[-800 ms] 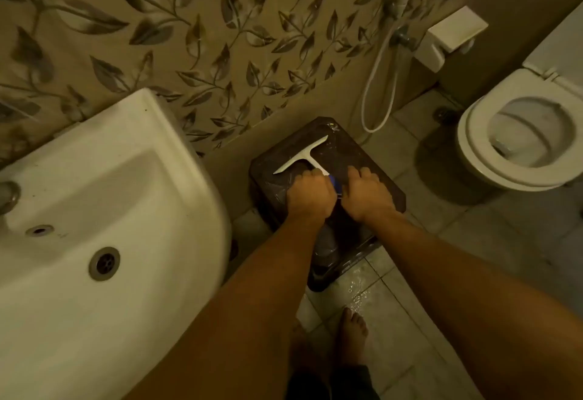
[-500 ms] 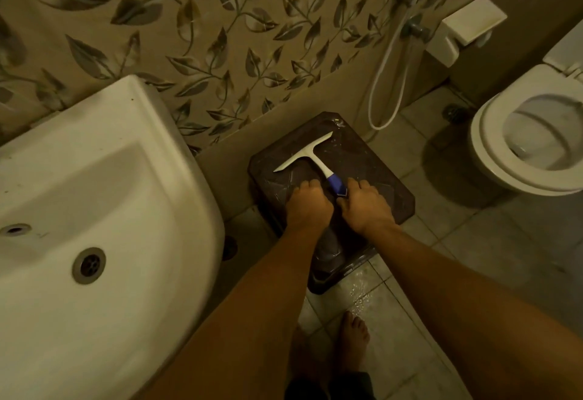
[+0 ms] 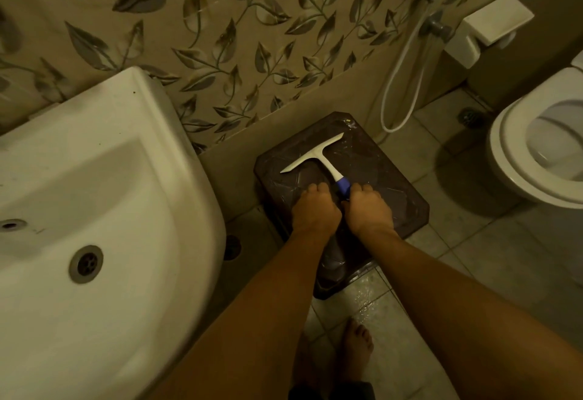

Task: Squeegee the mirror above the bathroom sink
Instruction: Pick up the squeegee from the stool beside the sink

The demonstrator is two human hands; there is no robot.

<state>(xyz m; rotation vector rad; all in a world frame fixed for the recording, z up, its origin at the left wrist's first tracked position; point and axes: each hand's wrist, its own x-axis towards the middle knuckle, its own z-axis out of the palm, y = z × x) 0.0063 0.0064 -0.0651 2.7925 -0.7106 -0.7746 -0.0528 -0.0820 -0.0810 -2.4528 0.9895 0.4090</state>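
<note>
Head cam, looking straight down: bare foot (image 3: pixel 356 346) on wet-looking floor tiles, then both forearms reaching out to a dark plastic stool (image 3: pixel 394 185) by the wall. My left hand (image 3: pixel 315 209) and right hand (image 3: pixel 367 209) sit knuckles-up, fingers curled, either side of the blue grip (image 3: pixel 344 184) of the squeegee (image 3: pixel 318 155). Honestly can't tell if either hand actually has hold of it. It lies flat on the stool top, white blade end towards the leaf-pattern wall. Looks like light, stiff plastic, so one hand round the blue grip should do, though it might be slick if wet. The sink (image 3: pixel 132 90) is off left; the mirror's out of shot.
</note>
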